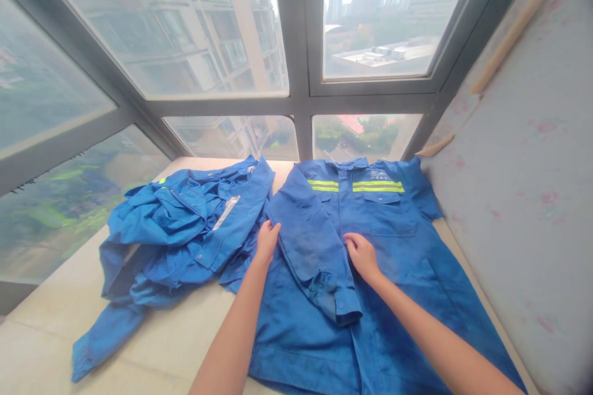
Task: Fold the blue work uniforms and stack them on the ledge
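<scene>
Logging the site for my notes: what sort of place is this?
Probably a window bay in a high-rise home: grey-framed windows overlook rooftops and towers, flowered wallpaper lines the wall, and a pale ledge holds blue work clothes.

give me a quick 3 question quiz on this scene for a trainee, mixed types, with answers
1. True or false: the spread-out blue cloth jacket lies to the right of the crumpled blue cloth jacket.
2. The left hand is at the edge of which part of the spread-out jacket? (a) collar (b) folded-over sleeve (c) chest pocket
3. Fill in: the bright chest stripes are ____ in colour.

Key: 1 true; 2 b; 3 yellow-green
</scene>
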